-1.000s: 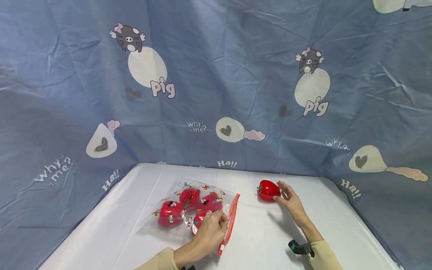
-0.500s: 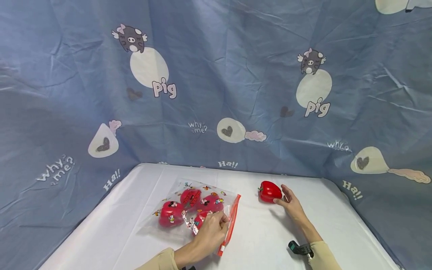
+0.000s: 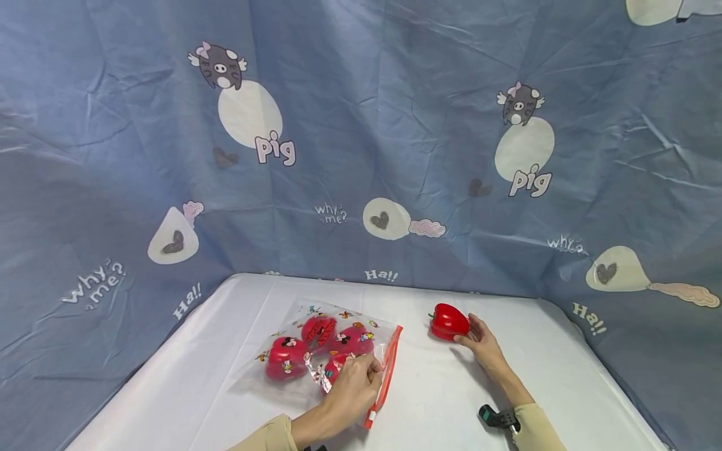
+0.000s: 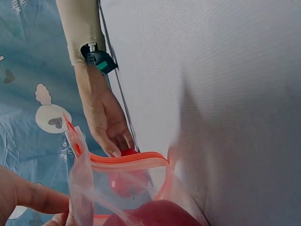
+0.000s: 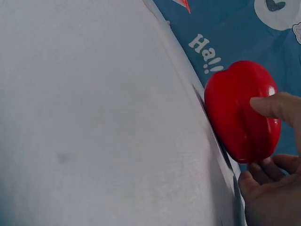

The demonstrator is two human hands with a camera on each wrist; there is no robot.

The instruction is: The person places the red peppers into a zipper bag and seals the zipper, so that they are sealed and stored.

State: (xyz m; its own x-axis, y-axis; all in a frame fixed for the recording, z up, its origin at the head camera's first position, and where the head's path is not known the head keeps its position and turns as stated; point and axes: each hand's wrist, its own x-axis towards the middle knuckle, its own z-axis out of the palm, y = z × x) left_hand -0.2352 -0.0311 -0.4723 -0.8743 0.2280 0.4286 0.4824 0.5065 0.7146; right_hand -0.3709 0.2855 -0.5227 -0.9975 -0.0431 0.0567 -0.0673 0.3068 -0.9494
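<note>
A clear zip bag (image 3: 261,382) with cartoon prints lies on the white table, its mouth edged by an orange zipper strip (image 3: 389,366). My left hand (image 3: 354,387) pinches the bag near that strip; in the left wrist view, its fingers (image 4: 40,197) are at the bag's edge and the mouth gapes. Several red bell peppers (image 3: 284,358) lie inside. To the right, a glossy red bell pepper (image 3: 449,322) lies with its green stem to the left. My right hand (image 3: 485,347) grips its right side, thumb (image 5: 275,106) across it and fingers curled at its end.
The white-covered table (image 3: 429,401) ends at the back against a blue curtain (image 3: 361,138) printed with pigs and words. A dark wrist device (image 3: 499,418) sits on the right wrist. The right arm's shadow falls on the cloth.
In the last half second, the right hand and the loose bell pepper have shifted slightly left together. The left hand and the bag stay in place.
</note>
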